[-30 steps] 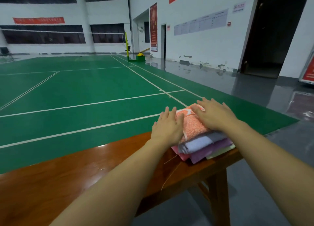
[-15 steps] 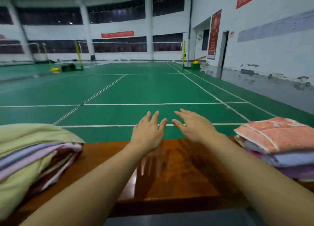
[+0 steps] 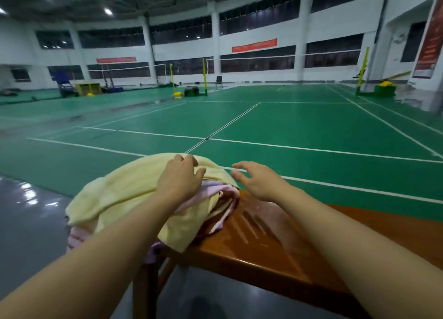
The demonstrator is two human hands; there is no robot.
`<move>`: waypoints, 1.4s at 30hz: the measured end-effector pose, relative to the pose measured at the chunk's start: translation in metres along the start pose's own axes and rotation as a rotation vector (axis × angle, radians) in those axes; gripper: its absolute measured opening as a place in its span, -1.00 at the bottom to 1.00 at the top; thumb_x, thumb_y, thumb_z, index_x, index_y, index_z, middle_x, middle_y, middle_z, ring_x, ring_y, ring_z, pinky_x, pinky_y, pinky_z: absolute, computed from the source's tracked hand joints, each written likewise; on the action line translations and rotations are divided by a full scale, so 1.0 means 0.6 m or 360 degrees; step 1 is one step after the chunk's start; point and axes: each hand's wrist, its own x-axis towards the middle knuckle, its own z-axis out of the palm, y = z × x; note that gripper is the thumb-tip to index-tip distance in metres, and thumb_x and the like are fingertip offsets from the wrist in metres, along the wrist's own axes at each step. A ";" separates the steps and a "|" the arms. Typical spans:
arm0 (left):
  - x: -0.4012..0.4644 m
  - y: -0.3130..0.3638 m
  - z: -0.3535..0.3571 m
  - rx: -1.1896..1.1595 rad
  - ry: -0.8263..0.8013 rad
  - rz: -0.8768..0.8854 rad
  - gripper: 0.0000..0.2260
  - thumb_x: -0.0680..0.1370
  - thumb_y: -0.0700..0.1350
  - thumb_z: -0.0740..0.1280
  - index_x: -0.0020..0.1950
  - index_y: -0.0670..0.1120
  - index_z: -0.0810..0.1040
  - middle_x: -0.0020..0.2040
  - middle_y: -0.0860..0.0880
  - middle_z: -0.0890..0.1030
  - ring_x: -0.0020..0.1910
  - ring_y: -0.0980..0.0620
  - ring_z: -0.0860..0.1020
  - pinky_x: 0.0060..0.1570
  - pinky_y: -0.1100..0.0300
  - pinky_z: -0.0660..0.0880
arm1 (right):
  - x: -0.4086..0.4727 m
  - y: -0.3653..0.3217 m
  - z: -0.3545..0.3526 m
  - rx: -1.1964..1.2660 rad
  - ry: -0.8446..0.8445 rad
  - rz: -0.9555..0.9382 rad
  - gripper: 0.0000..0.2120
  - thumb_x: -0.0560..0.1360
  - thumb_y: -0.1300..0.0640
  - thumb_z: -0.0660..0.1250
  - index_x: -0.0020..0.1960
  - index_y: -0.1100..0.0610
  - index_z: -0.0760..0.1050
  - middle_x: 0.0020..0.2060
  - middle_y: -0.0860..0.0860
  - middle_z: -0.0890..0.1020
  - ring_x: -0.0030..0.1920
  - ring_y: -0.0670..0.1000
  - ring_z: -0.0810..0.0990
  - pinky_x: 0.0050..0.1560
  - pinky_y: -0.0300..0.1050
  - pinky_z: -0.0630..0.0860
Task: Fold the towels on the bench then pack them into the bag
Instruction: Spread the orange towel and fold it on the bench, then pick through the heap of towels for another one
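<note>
So, left hand point(image 3: 178, 179) sat palm-down on yellow towel point(image 3: 124, 191), fingers spread and relaxed, not really gripping anything. Right hand point(image 3: 256, 180) hovered just right of same towel, fingers loose and open, holding nothing, above bare wood. Yellow towel was top of messy unfolded pile point(image 3: 215, 206), pink and dark red striped ones poking out underneath. Pile sat on left end of wooden bench point(image 3: 275, 254), some cloth hanging over edge. Green court floor point(image 3: 299, 126) stretched beyond towel pile.
</note>
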 end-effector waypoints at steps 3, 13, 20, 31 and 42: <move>-0.005 -0.049 -0.009 0.0019 0.0023 -0.0027 -0.70 0.53 0.15 0.36 0.12 -0.03 0.56 0.07 -0.11 0.54 0.10 -0.16 0.52 0.07 0.04 0.43 | 0.034 -0.025 0.035 0.0303 0.0018 0.0030 -0.64 0.65 -0.10 0.25 0.33 0.07 0.56 0.28 0.01 0.62 0.28 0.04 0.56 0.29 -0.05 0.47; 0.000 -0.085 -0.028 -0.0084 0.0087 0.0176 -0.82 0.61 0.08 0.33 -0.01 -0.01 0.61 -0.04 -0.03 0.59 -0.04 -0.10 0.53 -0.06 0.04 0.46 | 0.071 -0.069 0.082 0.0666 0.0086 -0.0083 -0.83 0.56 0.00 0.45 0.06 0.08 0.69 -0.11 -0.06 0.70 -0.12 -0.12 0.60 -0.14 -0.34 0.47; 0.018 -0.080 -0.071 -0.0370 -0.0167 0.0131 -0.71 0.66 0.02 0.28 -0.08 -0.15 0.63 -0.15 -0.13 0.66 -0.17 -0.09 0.53 -0.12 0.03 0.46 | 0.085 -0.080 0.051 0.0716 0.0221 -0.0218 -0.86 0.53 -0.02 0.47 -0.16 0.00 0.63 -0.31 -0.11 0.62 -0.29 -0.15 0.50 -0.19 -0.18 0.43; 0.006 -0.056 -0.080 -0.0201 -0.0063 0.0316 -0.84 0.56 0.08 0.41 -0.03 0.00 0.57 -0.12 -0.01 0.62 -0.09 -0.09 0.56 -0.08 0.04 0.51 | 0.075 -0.060 -0.029 0.0617 0.0483 -0.0339 -0.57 0.65 -0.12 0.23 -0.28 0.12 0.37 -0.42 -0.06 0.33 -0.40 -0.10 0.27 -0.34 -0.10 0.22; 0.026 0.067 -0.077 -0.0591 0.0125 0.0412 -0.75 0.69 0.04 0.22 -0.08 -0.03 0.58 -0.22 0.02 0.59 -0.18 -0.03 0.52 -0.20 0.08 0.37 | -0.048 0.080 -0.186 0.0465 0.0613 -0.0146 -0.41 0.43 -0.30 0.33 -0.30 0.28 0.50 -0.44 -0.03 0.42 -0.47 -0.17 0.32 -0.41 -0.27 0.24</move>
